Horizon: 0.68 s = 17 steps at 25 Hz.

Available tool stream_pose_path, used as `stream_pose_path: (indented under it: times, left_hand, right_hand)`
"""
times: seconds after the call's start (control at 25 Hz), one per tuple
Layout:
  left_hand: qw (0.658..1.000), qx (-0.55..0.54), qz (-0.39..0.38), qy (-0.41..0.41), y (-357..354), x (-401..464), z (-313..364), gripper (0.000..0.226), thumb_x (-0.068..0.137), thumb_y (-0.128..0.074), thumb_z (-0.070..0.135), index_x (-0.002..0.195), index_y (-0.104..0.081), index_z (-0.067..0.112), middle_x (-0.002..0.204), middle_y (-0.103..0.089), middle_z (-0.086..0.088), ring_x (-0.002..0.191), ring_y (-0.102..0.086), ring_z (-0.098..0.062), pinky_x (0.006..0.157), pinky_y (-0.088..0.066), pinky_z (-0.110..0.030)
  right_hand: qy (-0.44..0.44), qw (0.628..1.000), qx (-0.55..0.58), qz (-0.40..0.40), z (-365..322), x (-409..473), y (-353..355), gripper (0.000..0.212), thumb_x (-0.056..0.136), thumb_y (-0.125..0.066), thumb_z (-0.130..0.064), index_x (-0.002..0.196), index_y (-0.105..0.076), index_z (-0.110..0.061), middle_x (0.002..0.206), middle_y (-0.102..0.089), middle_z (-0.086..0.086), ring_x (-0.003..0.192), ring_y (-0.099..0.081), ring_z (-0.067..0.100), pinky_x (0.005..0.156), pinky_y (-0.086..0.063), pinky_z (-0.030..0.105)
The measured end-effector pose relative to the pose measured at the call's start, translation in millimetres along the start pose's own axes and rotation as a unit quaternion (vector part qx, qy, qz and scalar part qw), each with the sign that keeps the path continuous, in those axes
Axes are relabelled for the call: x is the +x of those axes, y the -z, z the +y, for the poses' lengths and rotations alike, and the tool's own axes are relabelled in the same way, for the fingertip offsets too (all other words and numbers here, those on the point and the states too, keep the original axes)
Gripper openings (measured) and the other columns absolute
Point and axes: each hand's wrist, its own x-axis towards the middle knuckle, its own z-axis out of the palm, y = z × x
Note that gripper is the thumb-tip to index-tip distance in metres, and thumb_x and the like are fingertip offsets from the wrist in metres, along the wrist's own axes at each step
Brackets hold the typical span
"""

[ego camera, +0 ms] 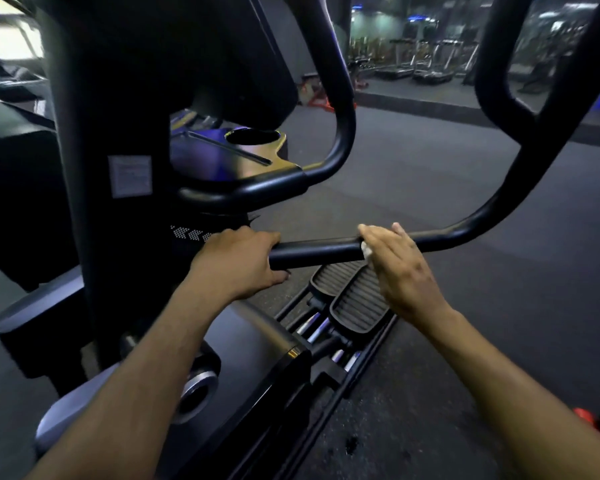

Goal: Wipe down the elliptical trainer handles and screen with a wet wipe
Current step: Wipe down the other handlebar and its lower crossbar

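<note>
**Kid:** From the head camera, where is the bar they are cleaning?

**Helper:** The long black padded handle bar (321,250) lies almost flat, running left to right in front of the person. On the right it bends and climbs up. On the left it stops at a blunt end.

**Kid:** Which hand is doing the wiping?

**Helper:** The right hand (394,263). It lies over the top of the bar, with fingers straight and close together. A small white wet wipe (366,250) peeks out under the palm, pressed onto the bar. So the bare bar stretches off to both sides of that hand, left toward the other hand, right toward the bend.

**Kid:** And the other hand?

**Helper:** The left hand (241,259) is curled round the blunt end of the bar. I think it holds the bar steady.

**Kid:** Where should the wipe slide?

**Helper:** Along the bar, I would guess, not across it.

**Kid:** Is the screen clean?

**Helper:** I cannot tell. The big dark console (201,64) sits up high, well apart from both hands.
</note>
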Motion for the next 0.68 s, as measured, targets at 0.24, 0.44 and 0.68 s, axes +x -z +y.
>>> stream_pose_path:
  times: [0.24, 0.44, 0.68]
  left_hand:
    - [1.000, 0.003, 0.008, -0.014, 1.9, 0.7, -0.7, 0.044, 0.087, -0.067, 0.067, 0.111, -0.059, 0.031, 0.112, -0.069, -0.004, 0.101, -0.067, -0.032, 0.074, -0.044, -0.036]
    - [0.999, -0.014, 0.017, -0.025, -3.4, 3.1, -5.6, 0.045, 0.085, -0.070, 0.066, 0.113, -0.058, 0.033, 0.110, -0.069, -0.002, 0.093, -0.064, -0.027, 0.073, -0.045, -0.035]
    - [0.971, -0.211, 0.099, -0.046, -9.1, -13.4, -20.6, 0.078, 0.075, -0.060, 0.084, 0.142, -0.049, 0.046, 0.126, -0.071, 0.014, 0.116, -0.068, -0.019, 0.098, -0.056, -0.041]
  right_hand:
    - [0.003, 0.999, 0.040, -0.018, -33.3, 21.3, -7.1, 0.036, 0.102, -0.048, -0.004, 0.136, -0.058, 0.000, 0.132, -0.063, 0.012, 0.123, -0.055, 0.023, 0.119, -0.034, 0.046]
    - [-0.132, 0.990, 0.048, 0.019, -29.5, 19.4, -1.7, 0.036, 0.104, -0.043, -0.018, 0.130, -0.064, -0.005, 0.127, -0.068, 0.009, 0.118, -0.058, 0.019, 0.117, -0.036, 0.049]
    - [0.082, 0.996, 0.023, -0.026, -45.9, 9.5, -8.1, 0.044, 0.104, -0.045, -0.004, 0.148, -0.048, -0.001, 0.155, -0.046, 0.013, 0.146, -0.041, 0.022, 0.124, -0.026, 0.045]
